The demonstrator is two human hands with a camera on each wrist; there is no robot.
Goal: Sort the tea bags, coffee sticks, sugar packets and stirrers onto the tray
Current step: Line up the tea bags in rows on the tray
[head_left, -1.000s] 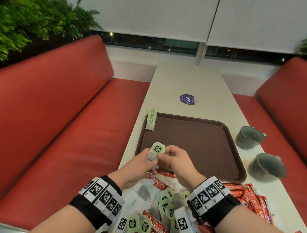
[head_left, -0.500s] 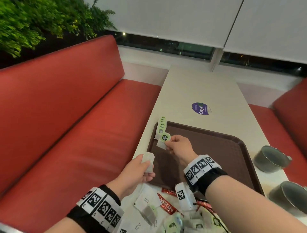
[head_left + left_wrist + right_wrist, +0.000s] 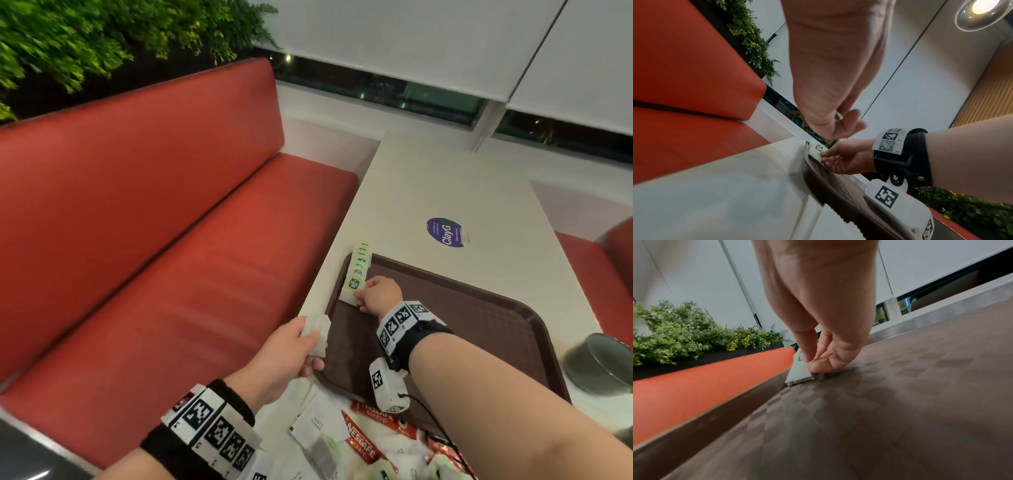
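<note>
Pinching a tea bag (image 3: 350, 295) at the tray (image 3: 479, 329) left rim, right hand (image 3: 378, 294); left hand (image 3: 291, 353) grips another bag (image 3: 317, 334). Tray's middle lies bare.

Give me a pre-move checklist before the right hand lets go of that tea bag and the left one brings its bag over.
1. Tea bag down on the tray: ok, its lower edge touches the tray floor in the right wrist view.
2. In line with the row of tea bags along the tray's left rim: ok, it sits at the row's near end.
3. Right hand released: not ok, it pinches the bag.
4. Left hand loaded: ok, it holds a white tea bag at the tray's left edge.
5. Room on the tray for the next bag: ok, bare floor nearer the person.
6. Row stable: cannot tell.
</note>
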